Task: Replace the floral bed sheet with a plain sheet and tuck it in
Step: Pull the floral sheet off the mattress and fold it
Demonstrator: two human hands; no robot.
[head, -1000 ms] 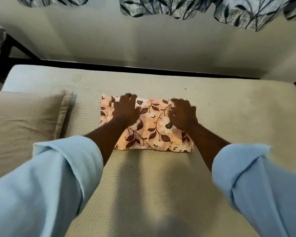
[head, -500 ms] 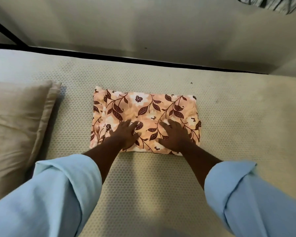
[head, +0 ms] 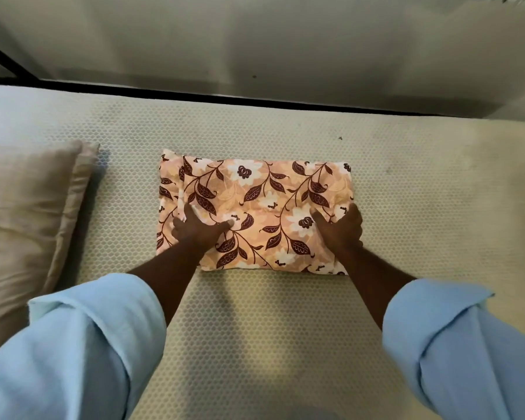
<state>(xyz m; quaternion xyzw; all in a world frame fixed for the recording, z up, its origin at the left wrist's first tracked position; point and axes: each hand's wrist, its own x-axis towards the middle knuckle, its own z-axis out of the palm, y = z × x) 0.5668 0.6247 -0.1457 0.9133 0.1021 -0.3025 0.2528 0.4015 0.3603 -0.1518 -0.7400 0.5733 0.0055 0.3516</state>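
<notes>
Fingers (head: 190, 211), left hand (head: 199, 232) and right hand (head: 342, 231), clamp folded floral sheet (head: 255, 189). Removal step, likely; next, lift it off mattress (head: 412, 192).

A mattress (head: 285, 344) with a cream, honeycomb-quilted cover fills most of the view. It looks whiter toward its far left corner and warmer and yellower on the right. A beige pillow (head: 22, 213) with a flat stitched border lies on it at the left edge. Along the far side a narrow dark strip of bed frame (head: 255, 101) runs between the mattress and a plain, pale grey wall (head: 255, 40), which carries one small dark speck. A dark bar (head: 3, 60) slants across the top left corner. The light is soft and dim, with faint shadows on the quilting.
</notes>
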